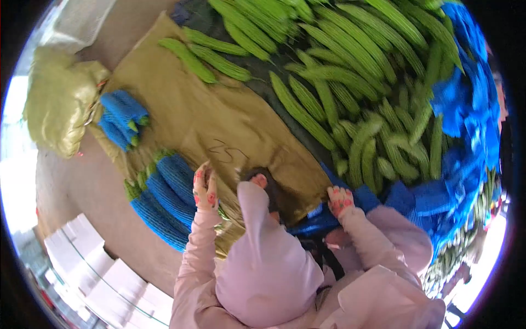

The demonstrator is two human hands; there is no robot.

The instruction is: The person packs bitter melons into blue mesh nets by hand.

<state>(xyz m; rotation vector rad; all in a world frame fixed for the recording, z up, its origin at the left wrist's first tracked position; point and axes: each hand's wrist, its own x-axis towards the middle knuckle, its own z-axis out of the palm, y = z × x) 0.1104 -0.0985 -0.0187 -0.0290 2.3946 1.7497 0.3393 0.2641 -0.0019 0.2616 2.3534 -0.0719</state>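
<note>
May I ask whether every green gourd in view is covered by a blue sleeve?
No, the large pile of green gourds beside the tan sheet lies bare, while others wear blue sleeves.

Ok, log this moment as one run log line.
left hand: beside blue-netted gourds, grip unclear | right hand: at edge of brown sheet, grip unclear | green gourds: heaped beside brown sheet

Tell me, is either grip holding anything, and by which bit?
No held thing shows in the left grip, beside blue-netted gourds. The right grip is at the brown cloth's edge; whether it pinches that edge can't be told.
</note>
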